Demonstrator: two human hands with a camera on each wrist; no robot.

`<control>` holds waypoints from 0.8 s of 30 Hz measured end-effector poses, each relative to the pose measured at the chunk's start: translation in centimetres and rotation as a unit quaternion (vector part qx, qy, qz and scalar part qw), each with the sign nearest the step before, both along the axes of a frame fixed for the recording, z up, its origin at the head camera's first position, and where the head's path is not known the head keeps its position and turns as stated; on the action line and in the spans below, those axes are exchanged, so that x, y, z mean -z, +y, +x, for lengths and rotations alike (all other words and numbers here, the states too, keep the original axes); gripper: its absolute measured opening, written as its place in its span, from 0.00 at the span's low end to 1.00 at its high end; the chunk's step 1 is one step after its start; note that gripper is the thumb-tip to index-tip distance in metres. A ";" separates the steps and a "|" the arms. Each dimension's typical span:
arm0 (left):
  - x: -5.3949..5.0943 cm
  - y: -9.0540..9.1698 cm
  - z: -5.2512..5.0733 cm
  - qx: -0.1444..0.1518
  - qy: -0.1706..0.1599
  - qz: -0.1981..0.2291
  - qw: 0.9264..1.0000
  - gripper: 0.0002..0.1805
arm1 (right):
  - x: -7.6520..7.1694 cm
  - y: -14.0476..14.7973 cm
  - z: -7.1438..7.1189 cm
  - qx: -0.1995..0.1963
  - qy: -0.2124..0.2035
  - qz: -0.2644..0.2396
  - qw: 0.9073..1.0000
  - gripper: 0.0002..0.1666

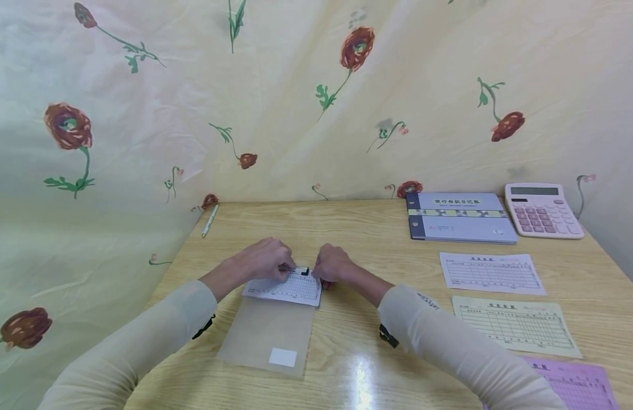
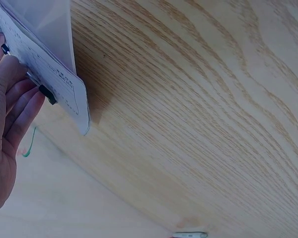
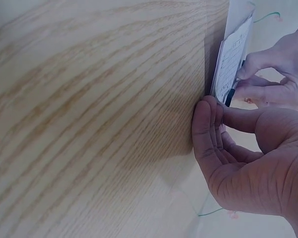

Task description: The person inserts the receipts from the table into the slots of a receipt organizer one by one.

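A stack of white printed slips (image 1: 296, 289) lies at the top of a translucent file folder (image 1: 270, 322) that carries a small white label. Across the upper edge of the slips runs a metal clip (image 1: 299, 271) with black ends. My left hand (image 1: 265, 259) pinches this clip between thumb and fingers, as the left wrist view also shows. At the slips' right corner, my right hand (image 1: 333, 263) grips the edge with curled fingers. In the right wrist view, its fingertips (image 3: 204, 111) meet the stack's corner close to the clip's black end.
To the right lie a white slip (image 1: 493, 273), a green slip (image 1: 516, 324) and a purple slip (image 1: 578, 381). Behind them are a blue account book (image 1: 460, 219) and a pink calculator (image 1: 542, 210). A pen (image 1: 210, 221) lies at the back left, near the floral curtain (image 1: 296, 85).
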State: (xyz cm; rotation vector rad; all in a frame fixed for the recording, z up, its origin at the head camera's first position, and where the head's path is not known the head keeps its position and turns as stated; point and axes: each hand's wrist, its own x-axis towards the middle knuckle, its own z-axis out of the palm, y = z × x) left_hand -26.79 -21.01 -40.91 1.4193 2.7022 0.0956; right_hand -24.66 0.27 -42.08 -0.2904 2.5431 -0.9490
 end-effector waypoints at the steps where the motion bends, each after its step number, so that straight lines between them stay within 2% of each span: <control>1: 0.0 0.0 0.0 0.002 0.001 0.001 1.000 0.10 | 0.0 0.0 0.0 0.000 -0.002 0.000 1.000 0.07; 7: -0.2 0.0 0.0 0.007 0.001 -0.001 1.000 0.11 | -0.1 0.0 -0.1 -0.004 -0.006 0.005 1.000 0.07; 24: -0.1 -0.1 0.0 -0.004 -0.010 0.000 1.000 0.13 | -0.2 0.1 -0.1 -0.004 -0.010 0.011 1.000 0.14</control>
